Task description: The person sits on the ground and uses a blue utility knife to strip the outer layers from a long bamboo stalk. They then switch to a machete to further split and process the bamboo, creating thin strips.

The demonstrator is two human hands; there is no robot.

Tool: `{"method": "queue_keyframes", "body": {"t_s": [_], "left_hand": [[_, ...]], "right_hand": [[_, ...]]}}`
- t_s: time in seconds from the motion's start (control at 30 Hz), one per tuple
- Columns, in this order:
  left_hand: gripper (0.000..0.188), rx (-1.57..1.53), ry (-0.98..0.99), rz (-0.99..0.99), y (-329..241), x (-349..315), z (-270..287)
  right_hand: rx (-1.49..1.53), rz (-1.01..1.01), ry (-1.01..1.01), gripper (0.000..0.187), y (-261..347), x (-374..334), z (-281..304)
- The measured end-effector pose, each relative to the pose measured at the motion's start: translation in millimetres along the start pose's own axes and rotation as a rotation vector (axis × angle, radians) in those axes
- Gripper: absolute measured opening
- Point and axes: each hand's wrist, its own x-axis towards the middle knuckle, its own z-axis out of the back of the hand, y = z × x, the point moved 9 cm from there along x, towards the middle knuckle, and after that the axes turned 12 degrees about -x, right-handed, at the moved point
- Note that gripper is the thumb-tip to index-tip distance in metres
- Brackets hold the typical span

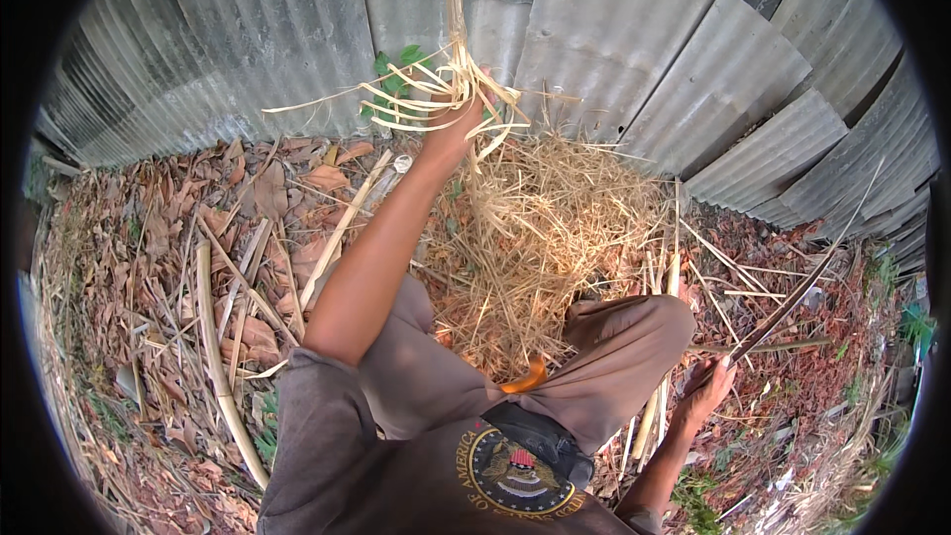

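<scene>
My left hand [466,119] is stretched far out in front, closed around a pale bamboo stick [454,0] that stands nearly upright. Thin curled strips [406,109] splay out from the stick around my fingers and partly hide them. Low on the right, my right hand [707,386] grips a machete [797,297] at its near end, with the long dark blade slanting up and away to the right. The blade is well apart from the stick.
A heap of straw-like shavings [555,218] lies between my bent legs and a corrugated metal fence [614,30]. Bamboo poles [213,337] and dry leaves [263,198] cover the ground at left; more canes [674,258] lie at right. A small orange piece [525,376] is by my lap.
</scene>
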Motion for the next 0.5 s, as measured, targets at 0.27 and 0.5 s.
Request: {"method": "queue_keyframes", "body": {"t_s": [0.27,0.5], "left_hand": [[0.026,0.069,0.040,-0.029,5,4,15],[0.041,0.427,-0.007,0.003,-7,8,15]], "right_hand": [[-0.100,-0.261,0.672,0.022,44,-13,-235],[-0.151,-0.296,0.970,0.033,-46,-139,-320]]}}
